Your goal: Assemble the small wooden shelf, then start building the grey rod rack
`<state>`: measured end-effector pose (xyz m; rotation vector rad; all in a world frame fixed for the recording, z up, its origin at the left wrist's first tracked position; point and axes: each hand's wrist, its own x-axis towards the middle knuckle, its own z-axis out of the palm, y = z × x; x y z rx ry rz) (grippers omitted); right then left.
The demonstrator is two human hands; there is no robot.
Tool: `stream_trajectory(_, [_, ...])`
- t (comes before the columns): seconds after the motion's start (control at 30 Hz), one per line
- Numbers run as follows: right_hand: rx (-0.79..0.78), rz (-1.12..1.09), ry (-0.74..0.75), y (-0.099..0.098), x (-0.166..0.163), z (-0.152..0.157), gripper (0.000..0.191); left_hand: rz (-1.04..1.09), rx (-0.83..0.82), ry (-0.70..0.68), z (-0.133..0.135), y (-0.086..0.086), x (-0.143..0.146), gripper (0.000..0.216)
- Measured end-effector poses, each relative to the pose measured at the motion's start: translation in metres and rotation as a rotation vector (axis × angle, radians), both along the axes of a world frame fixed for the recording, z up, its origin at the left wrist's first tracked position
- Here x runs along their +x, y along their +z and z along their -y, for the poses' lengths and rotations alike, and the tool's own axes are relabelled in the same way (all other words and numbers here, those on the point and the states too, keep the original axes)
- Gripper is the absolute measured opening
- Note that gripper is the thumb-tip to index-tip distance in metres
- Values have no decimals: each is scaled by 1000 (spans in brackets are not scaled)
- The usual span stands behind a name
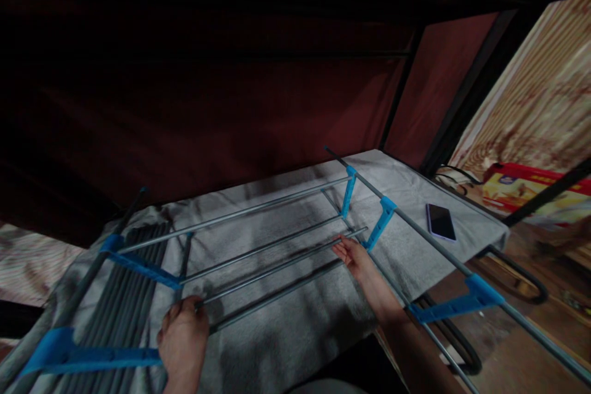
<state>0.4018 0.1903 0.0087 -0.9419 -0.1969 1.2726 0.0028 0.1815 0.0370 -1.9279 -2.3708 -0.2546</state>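
A rack frame of grey metal tubes with blue plastic connectors lies across the grey cloth. My left hand is closed around the left end of a loose-ended metal tube. My right hand pinches the same tube near its right end, palm turned partly up. That end stops close to a blue connector on the right side rail and looks apart from it. On the left, another blue connector sits beside my left hand. One more tube runs just below the held one.
Several spare grey tubes lie side by side at the left. A phone rests on the cloth at the right. Beyond the table edge are a red and yellow box and a black curved metal bar. A dark red panel stands behind.
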Motion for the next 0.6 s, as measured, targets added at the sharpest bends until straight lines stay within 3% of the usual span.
stream_trajectory(0.23, [-45,-36,-21,-6,6,-2,23,-30,-81,-66,-4,-9,7,33])
stream_trajectory(0.6, [-47,-35,-23,-12,9,-4,17,23,-92,-56,1,5,30,33])
